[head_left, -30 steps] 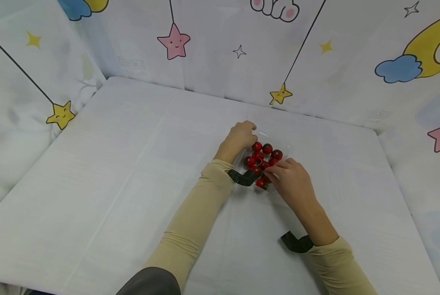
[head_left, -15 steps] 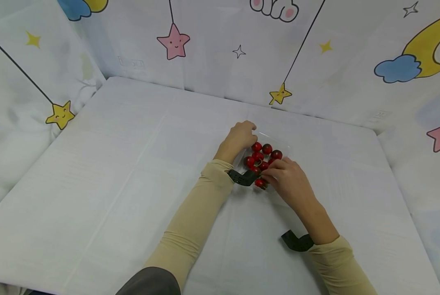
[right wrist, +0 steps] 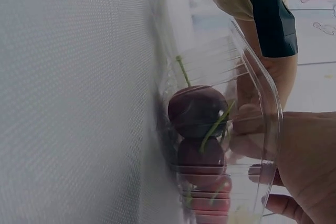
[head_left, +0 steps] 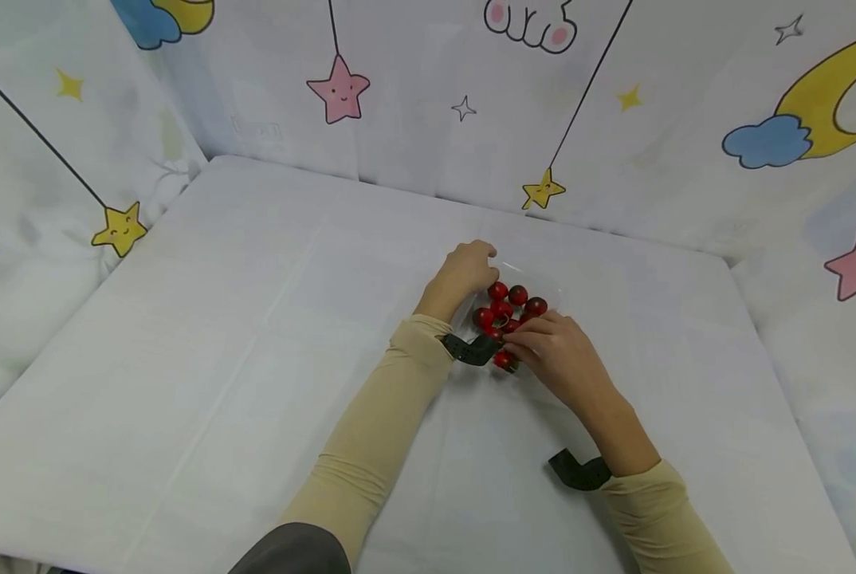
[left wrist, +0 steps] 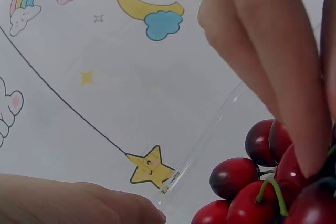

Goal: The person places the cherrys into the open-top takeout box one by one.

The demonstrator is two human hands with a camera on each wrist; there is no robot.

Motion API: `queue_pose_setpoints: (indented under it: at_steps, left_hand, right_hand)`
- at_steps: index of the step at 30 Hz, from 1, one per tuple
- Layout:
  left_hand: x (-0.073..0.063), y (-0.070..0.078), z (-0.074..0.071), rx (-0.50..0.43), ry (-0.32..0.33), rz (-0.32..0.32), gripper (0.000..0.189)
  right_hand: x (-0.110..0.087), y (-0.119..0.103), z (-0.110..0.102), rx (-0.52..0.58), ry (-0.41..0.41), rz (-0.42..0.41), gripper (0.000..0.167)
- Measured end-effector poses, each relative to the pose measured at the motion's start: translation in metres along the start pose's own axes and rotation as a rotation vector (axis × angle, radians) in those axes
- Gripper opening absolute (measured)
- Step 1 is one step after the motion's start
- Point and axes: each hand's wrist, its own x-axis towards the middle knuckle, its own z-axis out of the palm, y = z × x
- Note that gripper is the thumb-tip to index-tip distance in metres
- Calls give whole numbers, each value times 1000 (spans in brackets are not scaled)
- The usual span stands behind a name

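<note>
Dark red cherries [head_left: 483, 317] with green stems lie in a clear plastic box [right wrist: 275, 109], whose thin rim barely shows in the head view. At the box's far left corner, my left hand [head_left: 467, 267] holds the rim, its fingertips partly hidden. From the right, my right hand [head_left: 560, 347] reaches into the near part of the box with thumb and forefinger together. In the left wrist view a fingertip of it presses against a cherry [left wrist: 291, 169] in the pile. Through the box wall, the right wrist view shows fingers beside a cherry [right wrist: 197, 111] and its stem.
A white cloth covers the table [head_left: 184, 359]. Patterned curtain [head_left: 414, 96] with stars and moons stands behind it and at both sides. Dark camera mounts sit on the left wrist [head_left: 471, 351] and right wrist [head_left: 579, 470], below which beige sleeves begin.
My right hand has moved slightly left over the cherries, thumb and forefinger staying together. The left hand stays on the box's corner. The head view has tilted up a little.
</note>
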Motion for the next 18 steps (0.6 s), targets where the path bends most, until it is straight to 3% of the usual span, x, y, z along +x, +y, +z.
queue_pose_setpoints:
  at_steps: [11,18]
  left_hand:
    - [2,0,5,-2,11,21,51]
    - [-1,-3,10,4,35,34,54]
  right_hand:
    - [-6,7,-2,-22,69,49,26]
    - [-12,11,-3,-22,28,174,43]
